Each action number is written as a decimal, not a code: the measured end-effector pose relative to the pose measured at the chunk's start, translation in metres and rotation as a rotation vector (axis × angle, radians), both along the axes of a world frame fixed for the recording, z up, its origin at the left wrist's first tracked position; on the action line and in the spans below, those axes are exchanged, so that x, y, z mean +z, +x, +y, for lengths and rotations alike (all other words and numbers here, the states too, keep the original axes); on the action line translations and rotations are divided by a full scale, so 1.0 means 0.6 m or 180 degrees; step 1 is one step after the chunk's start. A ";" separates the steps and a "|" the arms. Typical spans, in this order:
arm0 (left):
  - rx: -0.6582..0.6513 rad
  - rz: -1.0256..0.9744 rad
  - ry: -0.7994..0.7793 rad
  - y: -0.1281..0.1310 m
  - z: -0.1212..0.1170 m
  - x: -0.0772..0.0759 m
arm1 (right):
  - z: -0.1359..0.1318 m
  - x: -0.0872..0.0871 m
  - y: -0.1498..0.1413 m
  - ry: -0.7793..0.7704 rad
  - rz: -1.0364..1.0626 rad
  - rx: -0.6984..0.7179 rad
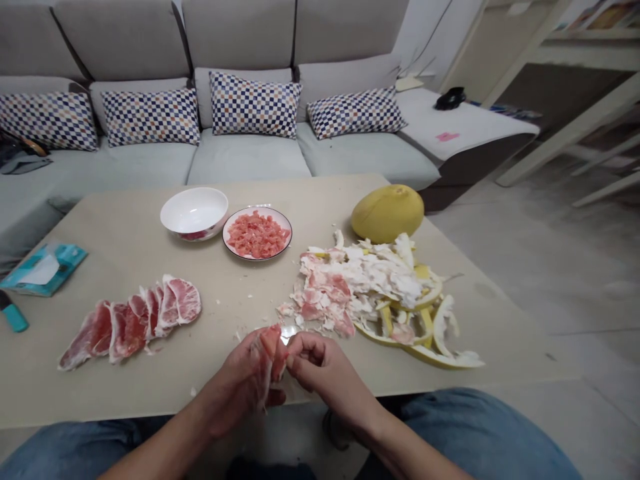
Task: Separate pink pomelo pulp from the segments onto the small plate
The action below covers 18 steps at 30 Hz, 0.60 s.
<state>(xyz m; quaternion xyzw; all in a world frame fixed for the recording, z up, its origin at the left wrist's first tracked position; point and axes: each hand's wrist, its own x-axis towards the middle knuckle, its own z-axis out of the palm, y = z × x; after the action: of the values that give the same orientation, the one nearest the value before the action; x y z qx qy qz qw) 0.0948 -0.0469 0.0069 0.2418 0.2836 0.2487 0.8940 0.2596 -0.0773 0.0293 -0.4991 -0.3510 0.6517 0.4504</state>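
Observation:
My left hand (237, 383) is closed around a pink pomelo segment (270, 350) with its membrane partly loosened, above the table's near edge. Against the right side of that segment, my right hand (320, 367) is pinched, thumb to forefinger; what lies between the fingertips is too small to tell. Left of my hands lies a row of several unpeeled pomelo segments (133, 317). A dark-rimmed plate (227, 245) farther back holds peeled pink pulp (257, 235). Right of my hands is a heap of white pith, membrane and yellow rind (380, 287).
A white bowl (194, 208) stands beside the plate. The whole yellow pomelo (389, 213) sits behind the peel heap. At the table's left edge are a blue tissue pack (63, 270) and a teal-and-black object (14, 313). A grey sofa (245, 160) with checked cushions stands beyond.

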 end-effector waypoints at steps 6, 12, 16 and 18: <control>0.0044 0.0575 0.0938 0.006 0.003 -0.004 | -0.002 -0.002 -0.003 -0.0005 0.0128 0.0144; 0.0074 0.0802 0.0580 -0.003 0.001 0.009 | 0.006 -0.005 0.017 0.0079 -0.0448 -0.0097; -0.0034 0.0499 0.0393 -0.006 0.000 0.011 | 0.010 -0.011 0.032 0.0022 -0.0556 -0.0181; -0.0087 0.0392 0.0358 -0.006 0.000 0.012 | 0.010 -0.013 0.036 -0.0009 -0.0515 -0.0173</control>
<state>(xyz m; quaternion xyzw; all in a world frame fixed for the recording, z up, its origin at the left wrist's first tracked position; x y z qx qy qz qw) 0.0909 -0.0470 0.0143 0.3103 0.3203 0.2366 0.8632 0.2812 -0.0710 0.0213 -0.5601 -0.3717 0.5973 0.4374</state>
